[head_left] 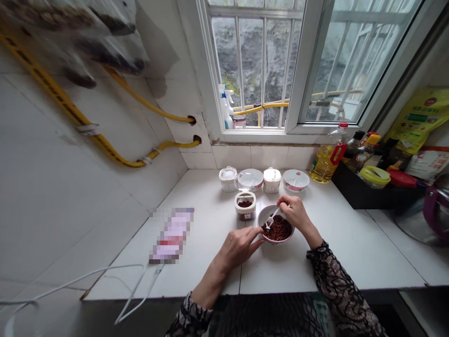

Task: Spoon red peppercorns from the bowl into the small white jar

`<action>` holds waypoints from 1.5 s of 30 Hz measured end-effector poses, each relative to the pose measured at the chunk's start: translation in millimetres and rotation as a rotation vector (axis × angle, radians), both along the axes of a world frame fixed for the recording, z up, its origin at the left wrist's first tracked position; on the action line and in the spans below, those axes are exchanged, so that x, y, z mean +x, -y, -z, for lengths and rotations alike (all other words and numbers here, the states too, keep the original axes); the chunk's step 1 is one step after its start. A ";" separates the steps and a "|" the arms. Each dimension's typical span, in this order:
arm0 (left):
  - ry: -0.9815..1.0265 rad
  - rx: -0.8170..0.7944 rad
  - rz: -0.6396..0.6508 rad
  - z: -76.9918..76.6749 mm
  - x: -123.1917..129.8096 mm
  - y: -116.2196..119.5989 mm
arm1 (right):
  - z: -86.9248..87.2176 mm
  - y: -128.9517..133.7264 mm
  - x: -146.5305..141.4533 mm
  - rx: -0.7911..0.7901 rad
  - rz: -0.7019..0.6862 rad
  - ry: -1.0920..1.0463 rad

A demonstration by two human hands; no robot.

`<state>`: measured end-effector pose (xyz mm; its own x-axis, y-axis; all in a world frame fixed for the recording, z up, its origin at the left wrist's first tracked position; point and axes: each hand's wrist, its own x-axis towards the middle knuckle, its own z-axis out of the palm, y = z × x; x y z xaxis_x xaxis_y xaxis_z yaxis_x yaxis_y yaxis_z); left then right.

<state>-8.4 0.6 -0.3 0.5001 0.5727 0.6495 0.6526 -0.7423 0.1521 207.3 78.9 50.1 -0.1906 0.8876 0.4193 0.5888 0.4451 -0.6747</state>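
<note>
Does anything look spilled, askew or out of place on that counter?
No spill stands out around the bowl. At left, the white cable looks untidy: its loop droops past the counter's front edge and might snag.

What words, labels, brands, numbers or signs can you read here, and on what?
None is clear enough to read.
Yellow-green pouch: print too blurred.
White packet: reddish print too blurred.
Yellow pipe: black markings too small.
Oil bottle, lidded jar: labels too small.
Bowl, scoop: no lettering visible.

Scoop (270,221) in bowl (277,241), jar (245,213) behind-left.
</note>
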 end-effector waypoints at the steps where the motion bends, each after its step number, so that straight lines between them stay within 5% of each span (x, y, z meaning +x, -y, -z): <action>1: 0.000 0.006 -0.002 0.1 0.1 -0.1 | -0.1 0.1 -0.1 0.005 0.005 -0.003; 31: -0.011 -0.003 -0.009 -0.9 0.5 0.3 | -0.4 0.6 -0.1 -0.060 0.049 -0.082; 45: -0.003 0.009 -0.004 -0.6 0.5 0.2 | 1.0 -1.2 -0.7 -0.223 0.036 -0.272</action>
